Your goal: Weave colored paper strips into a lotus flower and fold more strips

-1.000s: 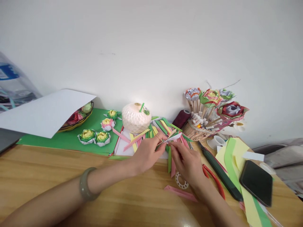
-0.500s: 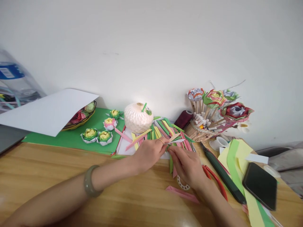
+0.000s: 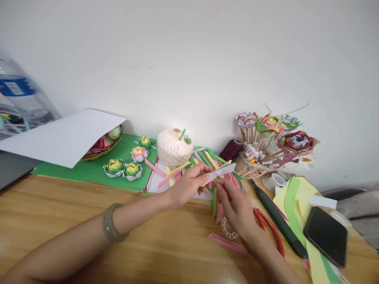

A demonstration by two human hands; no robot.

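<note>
My left hand (image 3: 188, 185) is closed around folded paper strips (image 3: 225, 170), a white one uppermost with a pale orange edge behind it. A thin dark line, perhaps thread, crosses the strips at the middle. Right beside it, the fingertips of my right hand (image 3: 237, 207) are pinched together just below the strips; whatever is between them is too small to make out. Behind both hands lies a pile of folded pink, yellow and green strips (image 3: 177, 173) on white paper. A white round toothed ring (image 3: 229, 228) and a pink strip (image 3: 227, 243) lie near my right wrist.
Paper flowers (image 3: 115, 167) stand on a green sheet (image 3: 89, 172), left of a cream textured ball-shaped container (image 3: 174, 148). At right are a holder with stemmed paper flowers (image 3: 251, 169), a dark spool (image 3: 231, 152), red-handled scissors (image 3: 271, 228), a dark green cutter (image 3: 280, 219) and a phone (image 3: 325, 235).
My left hand has turned, so the white strip now shows its broad face. My right hand stays pinched close beside it. The view has shifted slightly.
</note>
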